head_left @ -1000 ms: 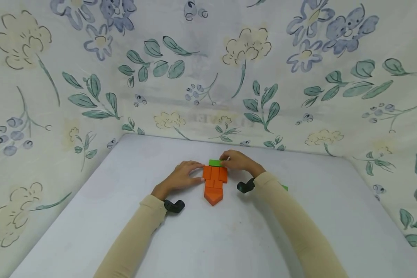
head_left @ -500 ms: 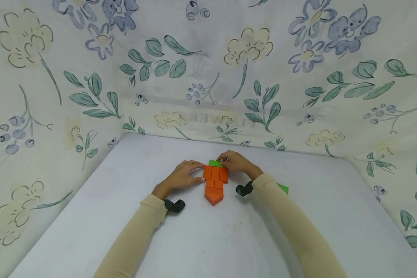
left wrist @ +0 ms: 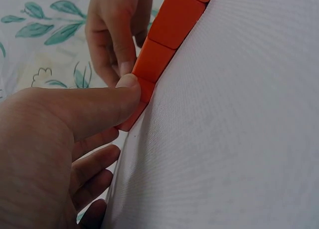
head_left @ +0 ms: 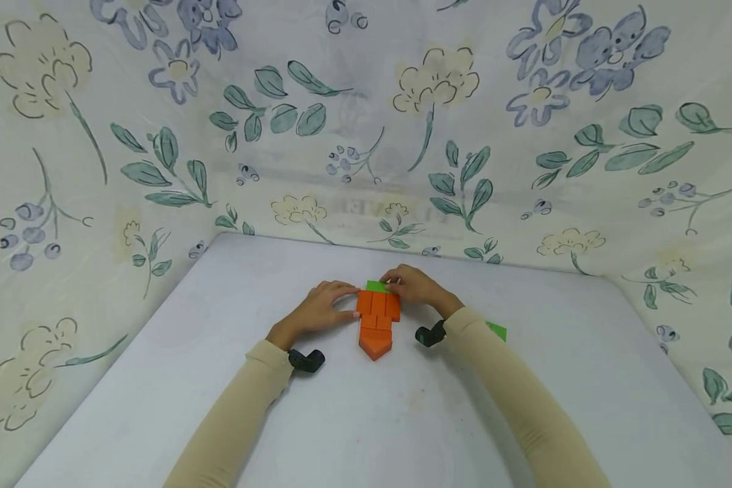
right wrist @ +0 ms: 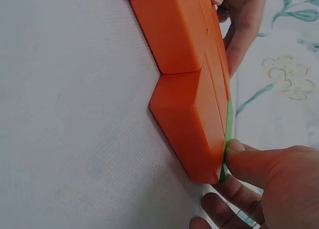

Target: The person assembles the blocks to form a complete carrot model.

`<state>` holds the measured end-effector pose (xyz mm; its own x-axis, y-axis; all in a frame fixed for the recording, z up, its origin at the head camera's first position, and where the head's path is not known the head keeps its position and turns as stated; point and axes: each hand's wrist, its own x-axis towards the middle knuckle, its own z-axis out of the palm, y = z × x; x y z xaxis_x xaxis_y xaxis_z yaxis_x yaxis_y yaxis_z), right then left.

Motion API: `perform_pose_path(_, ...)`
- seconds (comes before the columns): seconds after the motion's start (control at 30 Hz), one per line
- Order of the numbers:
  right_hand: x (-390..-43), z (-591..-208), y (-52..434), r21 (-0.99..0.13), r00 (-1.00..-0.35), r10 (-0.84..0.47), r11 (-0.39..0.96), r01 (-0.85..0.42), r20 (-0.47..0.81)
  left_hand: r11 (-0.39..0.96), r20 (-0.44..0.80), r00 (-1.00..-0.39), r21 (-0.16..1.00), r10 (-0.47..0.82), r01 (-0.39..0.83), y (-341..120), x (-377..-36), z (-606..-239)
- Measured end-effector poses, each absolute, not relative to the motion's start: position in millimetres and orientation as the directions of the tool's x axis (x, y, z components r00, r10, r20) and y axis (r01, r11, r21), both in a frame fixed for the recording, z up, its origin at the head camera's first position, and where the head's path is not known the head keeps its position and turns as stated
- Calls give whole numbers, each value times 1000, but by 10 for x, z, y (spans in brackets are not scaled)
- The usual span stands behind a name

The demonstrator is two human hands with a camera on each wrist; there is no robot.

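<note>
Several orange blocks (head_left: 376,321) lie flat on the white table (head_left: 366,420) in a carrot shape with the point toward me. A green block (head_left: 375,286) sits against their far edge. My left hand (head_left: 348,303) rests against the left side of the orange blocks (left wrist: 172,29), thumb (left wrist: 127,89) pressing the corner block. My right hand (head_left: 398,281) holds the green block (right wrist: 228,121) at the top right, thumb (right wrist: 239,156) pressed on its edge beside the orange blocks (right wrist: 187,84). The green block's right half is hidden under that hand.
A second green piece (head_left: 497,331) lies on the table just behind my right forearm. Floral cloth walls (head_left: 366,135) close in the table at the back and on both sides. Black wrist cameras (head_left: 307,360) hang under both wrists.
My right hand and the green block have shifted very slightly to the left against the orange blocks. The left hand has stayed put.
</note>
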<state>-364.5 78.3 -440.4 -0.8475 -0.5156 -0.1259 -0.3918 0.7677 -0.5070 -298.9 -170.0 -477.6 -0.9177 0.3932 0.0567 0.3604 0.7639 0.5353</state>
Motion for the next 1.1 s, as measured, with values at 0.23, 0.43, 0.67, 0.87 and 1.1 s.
perform_pose_path(0.23, -3606, -4426, 830, -514, -862, -491, 776, -364, -130, 760, 46, -913, 538, 406, 365, -1645, -2983, -4769)
perform_pose_path(0.43, -3539, -4432, 883, -500, -853, -513, 767, -403, -100, 762, 50, -911, 530, 410, 372, -1606, -2985, -4790)
perform_pose_path(0.67, -3273, -4267, 1118, -534, -832, -545, 675, -509, 103, 770, 41, -915, 527, 400, 360, -1608, -2986, -4781)
perform_pose_path(0.87, -2943, -4029, 1540, -543, -830, -508, 641, -543, 230, 764, 70, -911, 519, 407, 382, -1645, -3015, -4750)
perform_pose_path(1.1, -2638, -4028, 2161, -498, -860, -438, 702, -509, 262, 757, 77, -909, 528, 409, 385, -1682, -2997, -4766)
